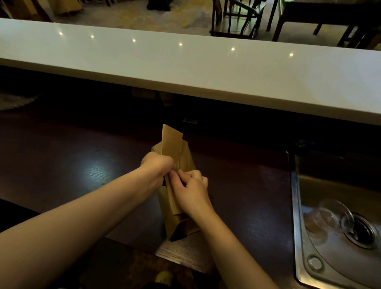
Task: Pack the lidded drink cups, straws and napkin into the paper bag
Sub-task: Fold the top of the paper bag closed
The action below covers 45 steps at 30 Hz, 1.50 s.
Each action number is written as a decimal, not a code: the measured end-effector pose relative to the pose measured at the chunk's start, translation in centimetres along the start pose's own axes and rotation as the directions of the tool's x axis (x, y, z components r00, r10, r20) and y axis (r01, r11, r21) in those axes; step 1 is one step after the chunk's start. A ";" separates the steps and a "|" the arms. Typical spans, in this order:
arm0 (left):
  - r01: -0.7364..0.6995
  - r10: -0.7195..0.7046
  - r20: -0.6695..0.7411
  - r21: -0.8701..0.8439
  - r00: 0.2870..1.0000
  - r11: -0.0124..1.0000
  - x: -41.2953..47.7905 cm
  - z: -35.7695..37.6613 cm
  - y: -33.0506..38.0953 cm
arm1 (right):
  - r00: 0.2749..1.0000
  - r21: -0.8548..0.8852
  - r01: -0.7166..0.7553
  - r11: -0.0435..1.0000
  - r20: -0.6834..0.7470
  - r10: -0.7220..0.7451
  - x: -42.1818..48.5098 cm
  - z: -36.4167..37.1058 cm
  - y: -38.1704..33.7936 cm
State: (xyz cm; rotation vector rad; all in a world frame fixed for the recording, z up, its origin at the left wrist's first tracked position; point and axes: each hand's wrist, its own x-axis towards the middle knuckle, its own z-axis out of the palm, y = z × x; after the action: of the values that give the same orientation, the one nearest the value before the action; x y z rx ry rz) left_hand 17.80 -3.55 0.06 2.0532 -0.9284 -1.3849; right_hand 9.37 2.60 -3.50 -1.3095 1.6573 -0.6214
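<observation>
A brown paper bag [178,188] stands on the dark wooden worktop [50,158], near the worktop's front edge and roughly midway across it. Bare wood lies open to the left of the bag; to the right a narrower strip of wood separates it from the steel sink [325,253], in which a clear glass jar [332,216] lies on its side beside the drain. Behind the bag, a raised white counter [190,66] overhangs the shadowed back of the worktop. The left hand [158,167] is closed, pinching the bag's upper edge; the right hand [190,190], fingers curled, grips the same paper edge, the two hands touching. The bag's long axis runs upward, tilted away from the person, with its flattened top flap pointing toward the white counter.
</observation>
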 end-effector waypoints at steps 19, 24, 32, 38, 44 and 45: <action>-0.369 0.339 0.147 0.412 0.929 0.833 -0.5 -3.9 2.3 | 0.994 0.115 0.025 0.993 0.101 -0.036 0.6 -3.3 1.1; -0.697 0.518 0.624 0.713 0.585 -0.071 2.1 -6.2 5.4 | 0.995 0.089 0.017 0.996 0.096 -0.025 1.7 -4.7 -1.1; -0.770 0.159 0.919 0.389 0.360 -0.506 6.5 -5.3 7.3 | 0.979 -0.462 0.117 0.879 0.204 -0.023 -1.0 -1.7 -5.2; -0.822 0.143 0.918 0.395 0.369 -0.410 8.0 -5.3 7.8 | 0.996 -0.528 0.030 0.849 0.086 0.019 -0.9 -2.6 -5.4; -0.890 0.311 0.864 0.444 0.395 -0.105 9.0 -7.6 6.5 | 0.980 -0.532 0.110 0.839 0.201 -0.001 1.5 -6.0 -4.9; -0.894 0.336 0.851 0.444 0.404 -0.049 9.2 -7.9 6.0 | 0.972 -0.528 0.130 0.840 0.235 -0.003 1.7 -6.6 -4.9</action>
State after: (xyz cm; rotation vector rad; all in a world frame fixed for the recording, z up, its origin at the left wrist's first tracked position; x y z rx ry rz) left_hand 25.94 -14.26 1.75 1.0693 -3.0688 -0.7226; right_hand 5.95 -1.51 2.99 -1.7724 1.6592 -0.0177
